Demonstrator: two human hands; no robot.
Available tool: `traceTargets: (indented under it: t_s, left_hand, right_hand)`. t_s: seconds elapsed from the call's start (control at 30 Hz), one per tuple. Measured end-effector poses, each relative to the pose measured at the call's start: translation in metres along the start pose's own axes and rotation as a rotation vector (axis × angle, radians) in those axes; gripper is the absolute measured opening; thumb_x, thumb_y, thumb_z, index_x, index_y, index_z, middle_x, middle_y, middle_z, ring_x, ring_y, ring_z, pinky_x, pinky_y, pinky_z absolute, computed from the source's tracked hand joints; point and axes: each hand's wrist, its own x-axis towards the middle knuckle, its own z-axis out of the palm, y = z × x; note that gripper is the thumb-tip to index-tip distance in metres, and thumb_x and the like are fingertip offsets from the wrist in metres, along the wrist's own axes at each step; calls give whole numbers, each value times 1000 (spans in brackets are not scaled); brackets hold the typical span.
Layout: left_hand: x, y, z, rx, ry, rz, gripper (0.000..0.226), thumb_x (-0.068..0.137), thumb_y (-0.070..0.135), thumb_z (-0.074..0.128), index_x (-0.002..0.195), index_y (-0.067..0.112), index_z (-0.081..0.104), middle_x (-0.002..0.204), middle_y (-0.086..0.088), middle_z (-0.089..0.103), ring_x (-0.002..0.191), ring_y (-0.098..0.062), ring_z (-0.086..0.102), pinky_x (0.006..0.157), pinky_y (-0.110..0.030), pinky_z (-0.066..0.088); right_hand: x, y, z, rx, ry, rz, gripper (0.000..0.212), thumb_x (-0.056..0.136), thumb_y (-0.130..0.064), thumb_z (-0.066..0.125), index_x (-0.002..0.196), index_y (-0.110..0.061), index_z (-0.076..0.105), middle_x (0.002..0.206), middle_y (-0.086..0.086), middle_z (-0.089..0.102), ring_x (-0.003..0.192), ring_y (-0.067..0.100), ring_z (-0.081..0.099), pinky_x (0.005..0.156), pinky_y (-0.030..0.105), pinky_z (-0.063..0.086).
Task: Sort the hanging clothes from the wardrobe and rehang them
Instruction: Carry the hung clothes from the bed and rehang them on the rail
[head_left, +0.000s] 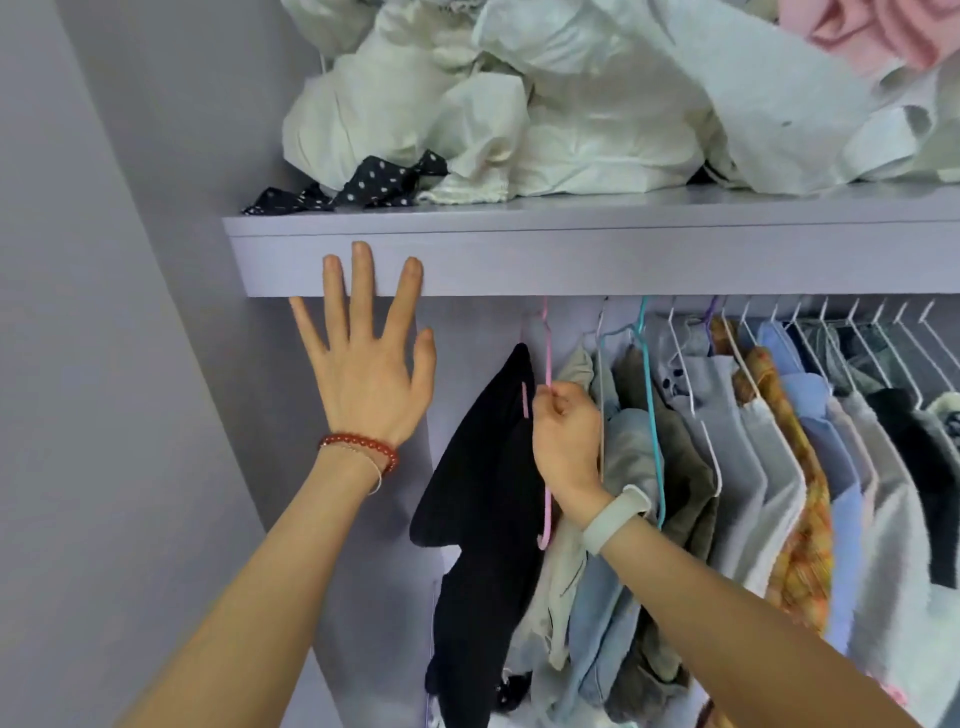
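The left hand (366, 358) lies spread flat, fingertips on the lilac shelf's (571, 260) front edge. The right hand (563, 436) pinches a thin pink wire hanger (546, 353) carrying a limp black garment (483, 467) at the row's left end, open wardrobe room to its left; packed shirts (753, 457) crowd rightward

Head view, close, upward toward wardrobe (571, 260)

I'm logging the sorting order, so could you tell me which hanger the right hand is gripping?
The pink hanger at the far left, carrying the black garment. The right hand pinches it; the teal and white hangers hang untouched.
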Motion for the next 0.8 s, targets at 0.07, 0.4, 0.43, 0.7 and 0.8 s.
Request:
traceTargets:
  t_s: [0.07, 0.4, 0.43, 0.7, 0.8]
  left_hand:
    - [0, -2, 5, 4, 38, 7, 60, 89, 30, 44, 144, 27, 20, 151, -17, 18, 140, -35, 11, 109, -61, 5]
    - [0, -3, 11, -2, 73, 6, 61, 88, 30, 45, 144, 31, 19, 150, -7, 9, 140, -32, 10, 108, -62, 7]
    - [-1, -3, 11, -5, 67, 3, 61, 88, 29, 45, 144, 30, 20, 151, -8, 10, 140, -31, 10, 108, -62, 7]
    - [-5, 9, 3, -87, -27, -96, 68, 85, 28, 47, 145, 29, 17, 153, -16, 14, 141, -33, 5, 108, -61, 4]
    - [-26, 22, 0, -173, -75, -133, 65, 84, 27, 46, 144, 26, 25, 153, -15, 13, 141, -33, 5, 109, -60, 5]
  right_hand:
    - [12, 1, 8, -9, 22, -8, 35, 92, -7, 46, 60, -19, 41, 49, -4, 38, 45, 8, 35, 47, 20, 32]
    - [29, 46, 30, -226, 138, 183, 20, 94, -14, 44, 98, 1, 56, 81, 21, 62, 78, 32, 58, 68, 32, 42]
    - [25, 49, 30, -221, 134, 186, 21, 95, -16, 43, 100, 1, 55, 80, 20, 60, 81, 36, 58, 72, 37, 46]
    - [5, 43, -14, -406, -78, 7, 40, 95, -13, 41, 134, -4, 37, 116, 19, 58, 102, 37, 56, 81, 36, 45]
    - [-18, 33, -35, -451, -119, -86, 48, 94, -11, 42, 140, -6, 30, 138, 15, 42, 124, 29, 44, 98, 30, 37]
